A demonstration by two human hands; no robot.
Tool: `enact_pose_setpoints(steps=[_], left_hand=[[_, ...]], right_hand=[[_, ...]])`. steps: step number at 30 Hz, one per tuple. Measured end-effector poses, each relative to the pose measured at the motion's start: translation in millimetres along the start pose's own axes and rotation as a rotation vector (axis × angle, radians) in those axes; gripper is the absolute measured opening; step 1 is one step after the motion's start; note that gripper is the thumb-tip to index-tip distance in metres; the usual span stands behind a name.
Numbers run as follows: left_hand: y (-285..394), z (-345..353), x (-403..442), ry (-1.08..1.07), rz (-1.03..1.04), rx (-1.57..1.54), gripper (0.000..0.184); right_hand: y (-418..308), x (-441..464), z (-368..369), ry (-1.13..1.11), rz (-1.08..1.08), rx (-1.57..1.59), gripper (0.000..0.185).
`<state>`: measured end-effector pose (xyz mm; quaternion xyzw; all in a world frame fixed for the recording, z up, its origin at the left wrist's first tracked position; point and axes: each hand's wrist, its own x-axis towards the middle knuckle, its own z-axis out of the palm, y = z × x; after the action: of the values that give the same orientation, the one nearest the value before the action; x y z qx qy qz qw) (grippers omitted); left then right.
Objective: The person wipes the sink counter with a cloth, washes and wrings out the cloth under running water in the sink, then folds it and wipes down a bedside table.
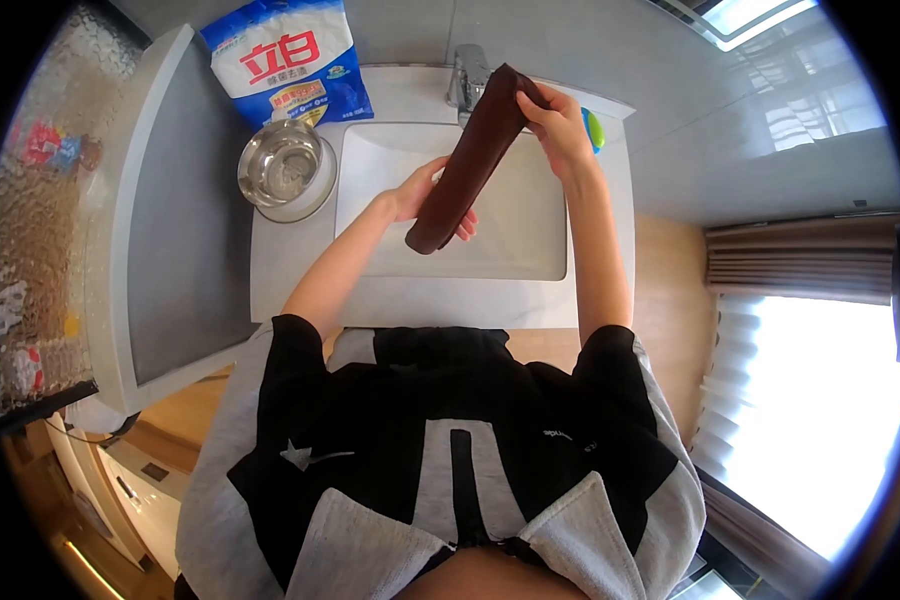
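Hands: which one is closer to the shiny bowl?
The left hand, under the brown thing; the right hand, at its upper end, is farther from the bowl.

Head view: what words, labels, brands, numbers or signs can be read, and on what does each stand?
"立白": large red characters on the blue-and-white bag.
"除菌去渍": smaller dark line below it, same bag, as best it reads.
Bag's orange label and remaining small print: too small to read surely.
Black-and-grey top: small pale lettering on the chest, too blurred to read.
Brown item: no lettering visible.
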<state>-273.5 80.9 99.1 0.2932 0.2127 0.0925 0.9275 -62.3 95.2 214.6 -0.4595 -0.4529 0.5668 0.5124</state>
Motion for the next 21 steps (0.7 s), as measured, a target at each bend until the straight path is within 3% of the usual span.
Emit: enact_pose_setpoints(steps=[5, 8, 12, 14, 16, 19, 21], left_hand=[[-7.4, -0.7, -11.2, 0.028, -0.154, -0.222, 0.089], [-40.1, -49.1, 1.3, -0.015, -0.260, -0.043, 0.093], [-53.6, -36.2, -11.8, -0.049, -0.010, -0.401, 0.101], [-50.8, -21.8, -12.1, 0.013, 0.101, -0.546, 0.105], [-44.7, -6.7, -10.0, 0.138, 0.086, -0.533, 0.108], [-36.1, 4.4, -2.0, 0.190, 0.074, -0.487, 0.110], [-45.8, -12.8, 10.7, 0.206, 0.166, -0.508, 0.076]], right_hand=[[20.9, 5.3, -4.5, 0.011, 0.078, 0.096, 0.025], [30.9, 10.3, -13.1, 0.007, 0.086, 0.208, 0.026], [27.6, 6.6, -13.0, 0.049, 0.108, 0.213, 0.027], [41.5, 6.9, -13.9, -0.004, 0.037, -0.008, 0.026], [54.5, 1.9, -8.0, -0.084, -0.043, -0.247, 0.025], [75.3, -23.7, 19.3, -0.359, -0.163, -0.557, 0.020], [81.2, -51.6, 34.6, -0.467, -0.308, -0.776, 0.021]])
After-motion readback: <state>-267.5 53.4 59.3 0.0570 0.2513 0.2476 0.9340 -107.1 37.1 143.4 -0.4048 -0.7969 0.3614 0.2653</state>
